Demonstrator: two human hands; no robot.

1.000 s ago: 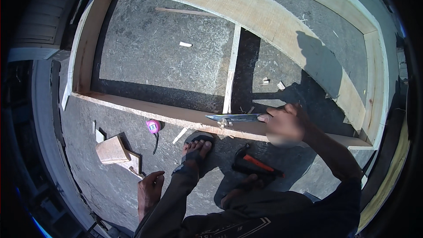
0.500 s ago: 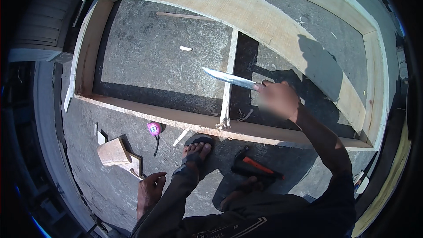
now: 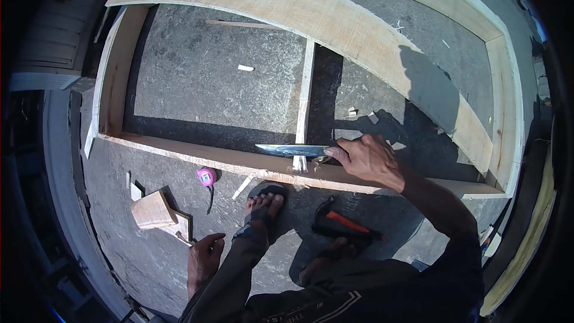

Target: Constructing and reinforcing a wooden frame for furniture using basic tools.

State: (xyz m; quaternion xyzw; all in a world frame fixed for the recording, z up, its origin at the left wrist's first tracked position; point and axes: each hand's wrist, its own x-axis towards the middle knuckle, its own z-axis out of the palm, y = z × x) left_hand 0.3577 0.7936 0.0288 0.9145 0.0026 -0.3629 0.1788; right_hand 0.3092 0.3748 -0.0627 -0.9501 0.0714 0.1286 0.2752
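My right hand [image 3: 372,158] is wrapped round the handle of a large knife [image 3: 287,150], its bright blade pointing left. The blade lies across the near end of a narrow wooden crosspiece [image 3: 305,90], where the wood looks chipped; whether it touches is hard to tell. This crosspiece meets the near board [image 3: 239,162] of a big wooden frame on the ground. Beside my left knee hangs my left hand [image 3: 205,260], loosely bent with fingers apart and nothing visible in it. Close to it lie wood offcuts [image 3: 152,210].
A wide curved board [image 3: 281,1] rests across the frame. On the near side lie a pink tape measure [image 3: 206,176] and a hammer [image 3: 324,215] beside an orange-and-black tool [image 3: 353,225]. Wood chips [image 3: 246,68] are scattered on the concrete. My sandalled foot [image 3: 265,200] stands by the near board.
My right hand has brought the knife down and nearer, from above the crosspiece's middle to its chipped near end. My left hand has stayed in place.
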